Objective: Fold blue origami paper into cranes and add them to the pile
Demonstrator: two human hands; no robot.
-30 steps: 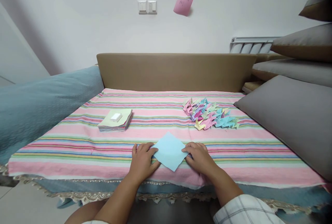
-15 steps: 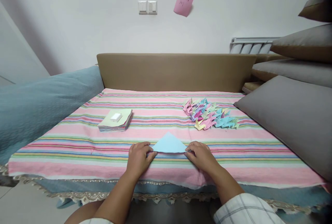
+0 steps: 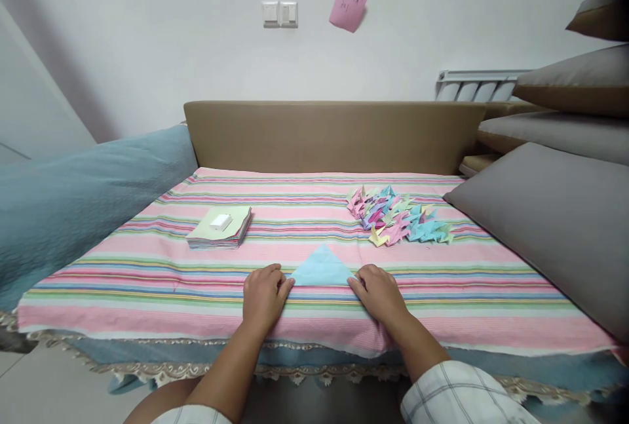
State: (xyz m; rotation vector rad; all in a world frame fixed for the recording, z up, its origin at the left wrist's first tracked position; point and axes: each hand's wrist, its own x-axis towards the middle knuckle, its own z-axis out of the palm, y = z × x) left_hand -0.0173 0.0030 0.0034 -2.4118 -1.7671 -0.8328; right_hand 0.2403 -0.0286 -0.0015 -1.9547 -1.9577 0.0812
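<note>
A light blue sheet of origami paper [image 3: 323, 268], folded into a triangle, lies on the striped cloth with its point away from me and its long edge towards me. My left hand [image 3: 264, 291] pinches the left corner, thumb along the near edge and fingers curled. At the right corner my right hand [image 3: 378, 289] does the same, thumb tip on the paper. The corners themselves are partly hidden by my fingers. Beyond the right hand lies a cluster of folded paper cranes [image 3: 393, 217] in pink, blue, purple, green and yellow.
A stack of coloured paper sheets [image 3: 230, 231] with a small white block [image 3: 221, 222] on top sits to the left. The striped cloth [image 3: 147, 280] covers the seat. Grey cushions [image 3: 535, 214] are piled at the right, and a brown backrest [image 3: 334, 135] stands behind.
The paper triangle now lies flatter, with its point slightly farther away. Both thumbs have shifted slightly up onto its near corners. The paper stack and cranes have not moved.
</note>
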